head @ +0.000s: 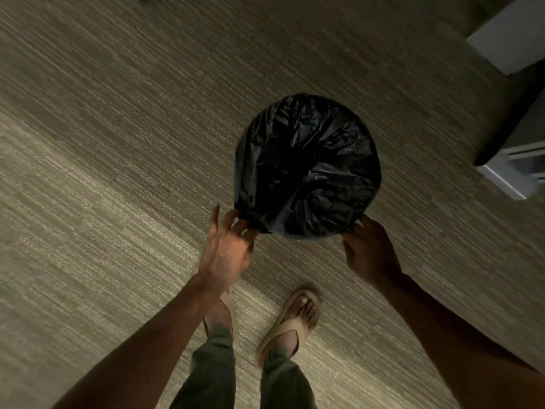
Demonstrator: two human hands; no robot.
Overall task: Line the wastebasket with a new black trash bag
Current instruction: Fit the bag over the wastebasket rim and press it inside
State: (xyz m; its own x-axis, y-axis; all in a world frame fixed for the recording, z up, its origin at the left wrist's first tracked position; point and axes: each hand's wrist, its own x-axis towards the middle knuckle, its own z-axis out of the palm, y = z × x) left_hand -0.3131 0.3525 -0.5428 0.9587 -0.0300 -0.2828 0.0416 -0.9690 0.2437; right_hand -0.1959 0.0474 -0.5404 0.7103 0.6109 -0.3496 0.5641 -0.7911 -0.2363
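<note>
A round wastebasket stands on the carpet, fully covered by a shiny black trash bag (306, 163) that sinks into its middle and wraps over its rim. My left hand (227, 246) is at the near left edge of the rim, fingers spread, fingertips touching the bag. At the near right edge my right hand (368, 249) has its fingers curled against the bag's folded-over edge. The basket's own walls are hidden under the plastic.
Striped grey-beige carpet (118, 143) covers the floor. White furniture (513, 39) stands at the upper right, with a white shelf unit (516, 169) below it, close to the basket. My feet in tan sandals (292, 320) are just below the basket.
</note>
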